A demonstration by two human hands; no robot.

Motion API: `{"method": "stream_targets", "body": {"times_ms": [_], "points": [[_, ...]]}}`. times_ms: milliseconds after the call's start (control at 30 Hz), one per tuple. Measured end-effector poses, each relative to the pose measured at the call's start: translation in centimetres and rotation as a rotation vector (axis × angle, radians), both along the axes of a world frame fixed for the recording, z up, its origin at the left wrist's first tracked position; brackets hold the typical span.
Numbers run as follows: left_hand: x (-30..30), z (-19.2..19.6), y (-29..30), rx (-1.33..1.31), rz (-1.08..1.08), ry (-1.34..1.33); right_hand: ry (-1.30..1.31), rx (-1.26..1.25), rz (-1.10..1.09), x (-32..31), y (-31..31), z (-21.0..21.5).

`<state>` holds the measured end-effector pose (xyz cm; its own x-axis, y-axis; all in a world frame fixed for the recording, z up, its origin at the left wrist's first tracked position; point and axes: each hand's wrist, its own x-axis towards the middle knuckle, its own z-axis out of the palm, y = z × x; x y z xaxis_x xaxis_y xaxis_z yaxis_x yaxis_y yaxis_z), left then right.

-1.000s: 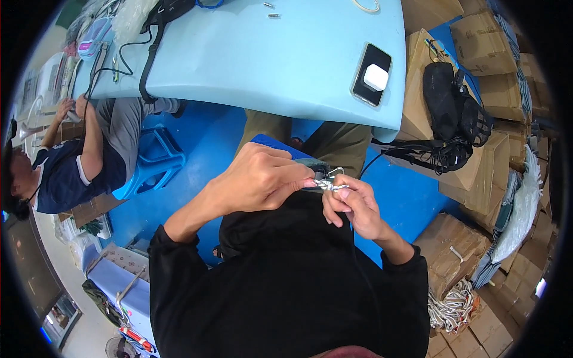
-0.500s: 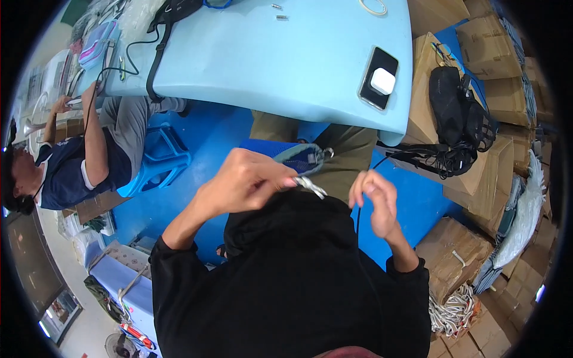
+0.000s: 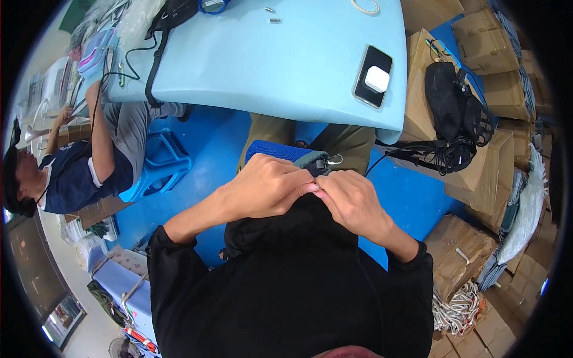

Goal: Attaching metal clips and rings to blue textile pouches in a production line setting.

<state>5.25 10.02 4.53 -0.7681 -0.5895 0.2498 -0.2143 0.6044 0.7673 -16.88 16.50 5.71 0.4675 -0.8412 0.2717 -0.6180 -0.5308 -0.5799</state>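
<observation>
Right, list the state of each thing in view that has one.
Left hand: closed in a pinch
Right hand: closed in a pinch, meeting the left
Blue mesh pouch: partly hidden, opening unseen
Phone: lying flat, upper face dark
White object: resting on the phone
Rope bundle: heaped loosely

On the table [image 3: 256, 65], a smartphone [image 3: 371, 62] lies by the near right corner, under a small case [image 3: 377, 79]; beyond it, toward the right edge, lies a ring [image 3: 365, 6]. A strap [image 3: 156, 74] reaches the near edge at left. Before that edge, a mesh pouch [image 3: 274, 150] is over the lap; a stool [image 3: 160, 167] stands left of it.
</observation>
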Motion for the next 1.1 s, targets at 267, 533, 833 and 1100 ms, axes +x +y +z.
{"method": "stream_targets", "body": {"times_ms": [267, 533, 833, 1100], "points": [[1.5, -0.2, 0.6, 0.019, -0.113, -0.005, -0.093, -0.034, 0.165, -1.5, 0.7, -1.7], [3.0, -0.3, -0.5, -0.042, 0.067, 0.056, 0.104, 0.184, -0.117, -6.0, 1.1, -3.1], [1.1, -0.8, -0.3, -0.173, 0.043, -0.086, -0.346, 0.330, -0.144, -1.7, 0.2, -0.1], [0.4, -0.9, 0.2, -0.184, -0.008, -0.062, -0.199, 0.257, 0.054, -0.4, -0.6, -0.9]]}}
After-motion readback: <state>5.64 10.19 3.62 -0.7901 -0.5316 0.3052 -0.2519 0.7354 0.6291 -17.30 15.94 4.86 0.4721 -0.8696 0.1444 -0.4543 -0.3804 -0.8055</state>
